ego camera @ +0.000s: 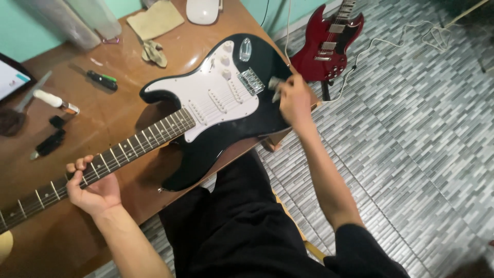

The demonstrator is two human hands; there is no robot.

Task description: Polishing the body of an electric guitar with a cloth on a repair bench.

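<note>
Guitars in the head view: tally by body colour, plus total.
Black guitar with white pickguard, lying on the wooden table, neck held by the left hand, right hand at the bridge end: 1
Red guitar, on the tiled floor: 1
Total: 2

A brown wooden table [118, 121] carries a black electric guitar [221, 103] with a white front plate, lying flat on it with its body jutting past the table's near edge. Beyond the guitar's body, a tan cloth [155, 19] and a white rounded thing [201, 10] sit near the far edge, with a crumpled rag [154, 52] just nearer. Above the guitar's neck lie a black-handled screwdriver [100, 80], a small white tube [54, 100], and two small black pieces [51, 136]. A red guitar [329, 41] stands on the grey patterned floor [411, 128] past the black guitar's body.
</note>
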